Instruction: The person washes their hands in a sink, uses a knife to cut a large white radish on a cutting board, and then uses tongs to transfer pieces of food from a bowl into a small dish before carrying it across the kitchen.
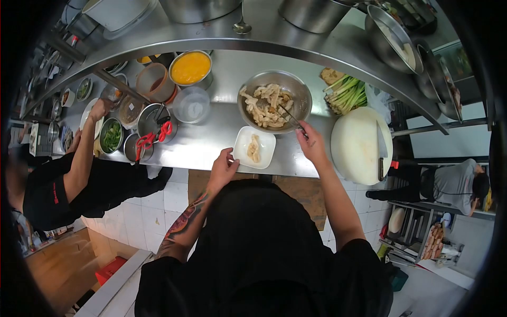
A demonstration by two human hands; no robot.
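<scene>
My left hand (224, 166) has its fingers bent at the left edge of a square white dish (268, 156), gripping its rim. A small portion of pale, lumpy food (253, 148), which looks like chicken feet, lies in the dish. Behind it stands a wide steel mixing bowl (302, 95) with more of these pale pieces (268, 104) inside. Thin metal tongs (288, 114) are held in my right hand (310, 140) over the bowl's right rim. Their tips reach in among the food, and exactly what they touch is hard to make out.
A thick round chopping board (355, 142) bears a cleaver (381, 153) at right, near green stalks (347, 95). Containers, red-handled scissors (153, 138) and an orange-filled pot (191, 68) stand left. A co-worker (68, 179) reaches in there. A steel shelf (264, 45) overhangs the counter.
</scene>
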